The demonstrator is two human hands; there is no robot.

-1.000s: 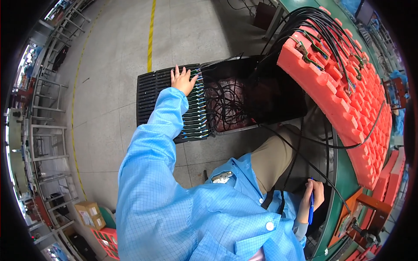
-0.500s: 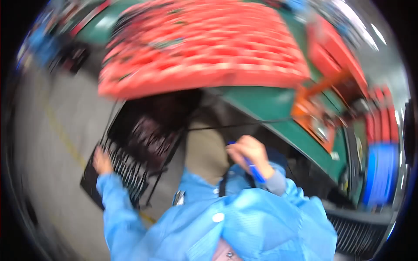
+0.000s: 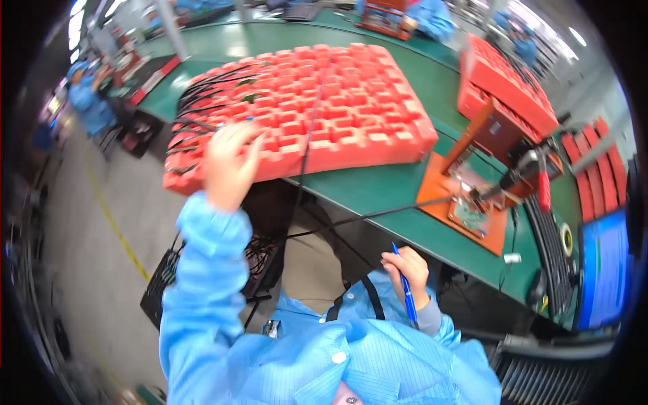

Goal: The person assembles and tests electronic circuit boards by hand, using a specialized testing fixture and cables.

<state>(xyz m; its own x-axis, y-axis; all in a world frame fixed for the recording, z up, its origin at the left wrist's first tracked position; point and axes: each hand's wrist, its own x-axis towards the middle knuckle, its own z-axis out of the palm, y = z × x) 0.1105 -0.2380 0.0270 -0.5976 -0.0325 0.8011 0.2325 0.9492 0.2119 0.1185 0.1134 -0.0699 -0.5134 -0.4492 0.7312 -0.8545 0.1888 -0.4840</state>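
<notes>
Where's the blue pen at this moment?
In the head view, right of centre and below the middle, the blue pen is in the person's right hand, just on the near side of the green table.

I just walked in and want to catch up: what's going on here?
A person in a blue coat has their left hand at the front left part of a red foam tray, where black cables lie; blur hides whether it grips anything. The right hand holds a blue pen near the lap. An orange fixture stands on the green bench to the right.
</notes>
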